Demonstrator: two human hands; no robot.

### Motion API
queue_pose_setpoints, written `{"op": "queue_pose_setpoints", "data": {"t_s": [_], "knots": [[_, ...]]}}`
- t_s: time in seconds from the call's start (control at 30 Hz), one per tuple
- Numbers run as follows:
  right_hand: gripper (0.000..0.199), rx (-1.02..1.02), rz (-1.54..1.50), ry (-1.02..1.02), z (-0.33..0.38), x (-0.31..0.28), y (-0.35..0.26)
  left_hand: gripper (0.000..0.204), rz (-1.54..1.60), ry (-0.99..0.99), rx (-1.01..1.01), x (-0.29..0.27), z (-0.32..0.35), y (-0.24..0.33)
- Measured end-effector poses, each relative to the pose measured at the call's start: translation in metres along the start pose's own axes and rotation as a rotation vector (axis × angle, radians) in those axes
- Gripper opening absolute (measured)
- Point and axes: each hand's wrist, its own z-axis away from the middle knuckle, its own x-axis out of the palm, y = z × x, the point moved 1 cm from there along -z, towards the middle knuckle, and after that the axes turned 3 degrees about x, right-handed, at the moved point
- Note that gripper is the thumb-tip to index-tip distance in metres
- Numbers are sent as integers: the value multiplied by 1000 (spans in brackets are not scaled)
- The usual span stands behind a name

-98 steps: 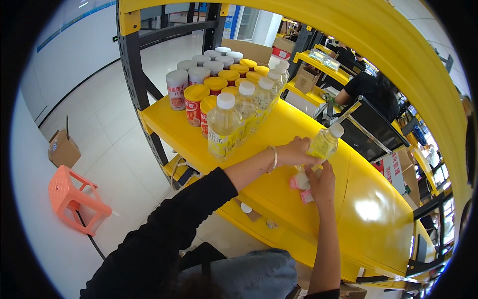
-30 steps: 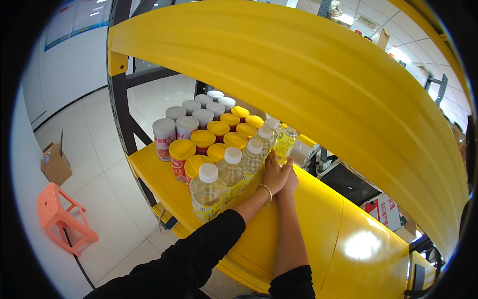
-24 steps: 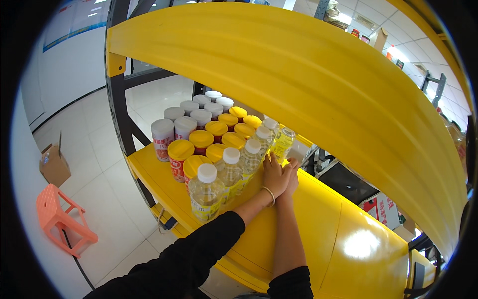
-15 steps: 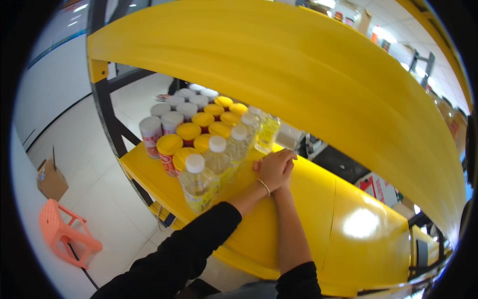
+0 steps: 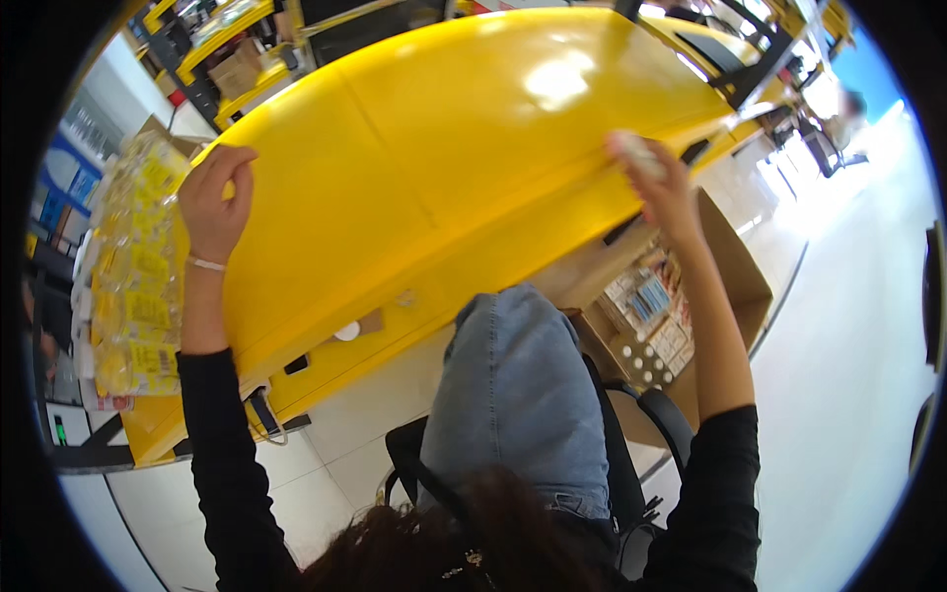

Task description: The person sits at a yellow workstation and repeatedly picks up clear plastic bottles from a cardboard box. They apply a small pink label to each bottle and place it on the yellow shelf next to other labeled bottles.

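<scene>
At yellow shelf (image 5: 395, 168): right hand (image 5: 667, 187) blurred, holding indistinct pale item (image 5: 639, 154).

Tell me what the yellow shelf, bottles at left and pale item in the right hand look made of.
Shelf: probably painted metal, glossy with bright glare. Bottles: likely clear plastic, shiny, see-through around yellow labels. Pale item: too blurred to tell.
</scene>
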Motion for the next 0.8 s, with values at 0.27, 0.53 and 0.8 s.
{"op": "queue_pose_setpoints", "data": {"t_s": [0.27,0.53,0.8], "knots": [[33,735,-23,317,154,-166,267,15,368,-140,209,48,-1,193],[45,1027,-136,130,246,-131,382,19,816,-664,80,199,50,343],[55,1351,-125,-152,333,-81,469,20,984,-764,-193,290,86,412]]}}
